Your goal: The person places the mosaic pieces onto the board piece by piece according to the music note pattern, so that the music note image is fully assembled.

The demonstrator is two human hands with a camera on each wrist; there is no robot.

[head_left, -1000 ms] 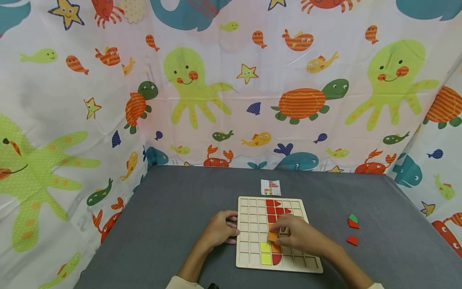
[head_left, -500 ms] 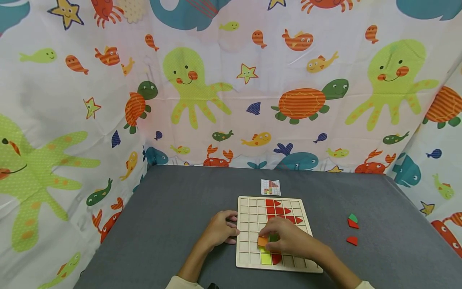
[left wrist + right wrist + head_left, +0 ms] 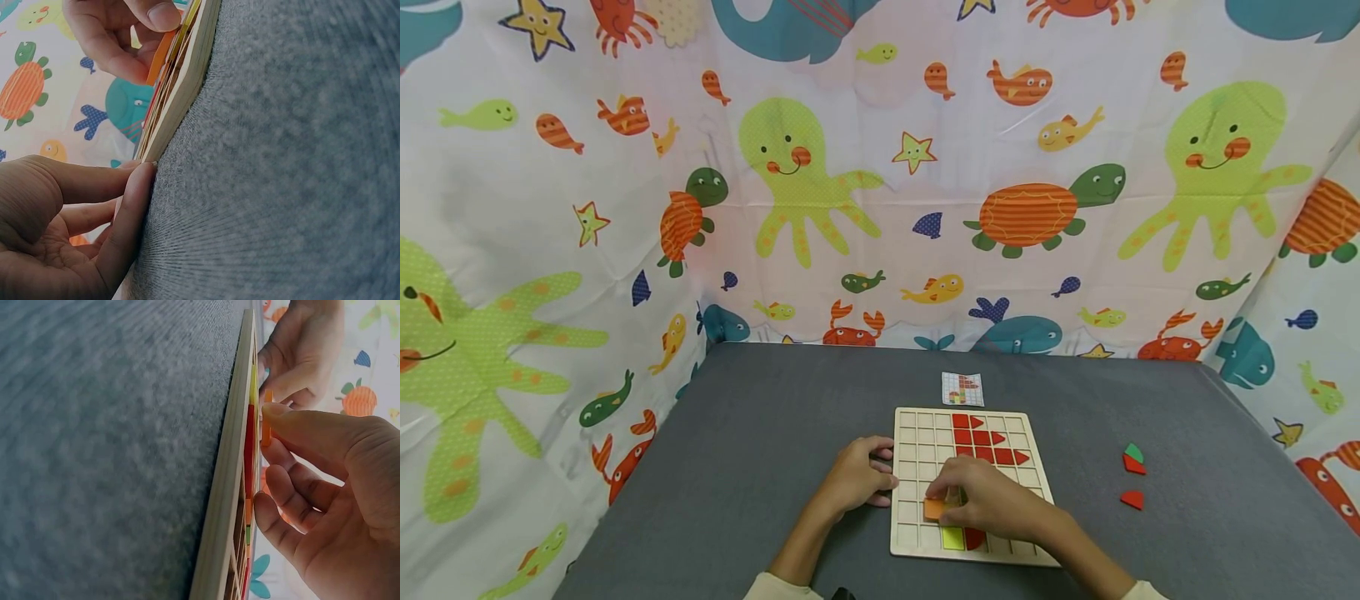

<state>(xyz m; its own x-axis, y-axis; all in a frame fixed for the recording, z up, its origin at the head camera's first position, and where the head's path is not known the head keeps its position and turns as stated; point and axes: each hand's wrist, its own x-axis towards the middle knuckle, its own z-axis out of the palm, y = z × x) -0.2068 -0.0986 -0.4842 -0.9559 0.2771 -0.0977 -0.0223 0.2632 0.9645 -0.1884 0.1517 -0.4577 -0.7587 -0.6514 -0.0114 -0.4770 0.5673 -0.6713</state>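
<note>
My right hand [image 3: 992,500] pinches an orange square tile [image 3: 934,509] between thumb and fingers, over the lower left part of a wooden grid board [image 3: 917,467]. In the right wrist view the tile [image 3: 267,419] stands off the board's surface, seen edge-on. My left hand [image 3: 856,472] rests at the board's left edge, thumb and fingertips against the rim [image 3: 181,103]. Below the right hand lie a yellow square [image 3: 953,538] and a red rounded piece [image 3: 975,539]. Red squares [image 3: 983,438] and red pointed pieces [image 3: 1021,457] fill rows higher up. The right hand hides the middle cells.
A small printed card [image 3: 962,389] with a coloured grid picture lies behind the board. To the right on the grey cloth [image 3: 775,400] are a green piece [image 3: 1134,452] touching a red one [image 3: 1134,466], and another red piece [image 3: 1132,499]. A patterned curtain [image 3: 850,208] hangs behind.
My right hand has moved left across the board with the orange tile, from the middle columns to beside the yellow column. The left hand has stayed at the edge.
</note>
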